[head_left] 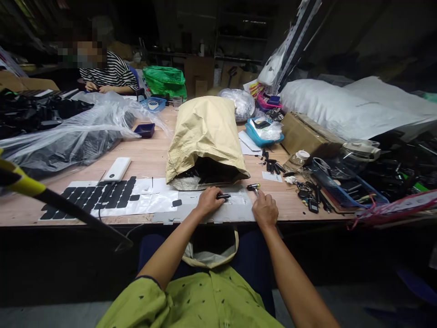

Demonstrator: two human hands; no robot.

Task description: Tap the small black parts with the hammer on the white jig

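My left hand (pixel 209 201) rests on a grey flat panel (pixel 235 210) at the table's front edge, its fingers closed on a small black part (pixel 224 196). My right hand (pixel 264 210) is closed round a small tool (pixel 254 187) with a black and yellowish head, its tip near the panel. Just behind both hands lies a tan paper sack (pixel 206 134), its open mouth showing dark contents. To the left, a white sheet (pixel 102 197) carries several black keycaps.
A white power bank (pixel 118 169) lies left of the sack. Clear plastic bags (pixel 78 132) cover dark items at left. Blue trays (pixel 262 136), a cardboard box (pixel 307 134) and loose black parts crowd the right. A person in a striped shirt (pixel 109 73) sits at the far left.
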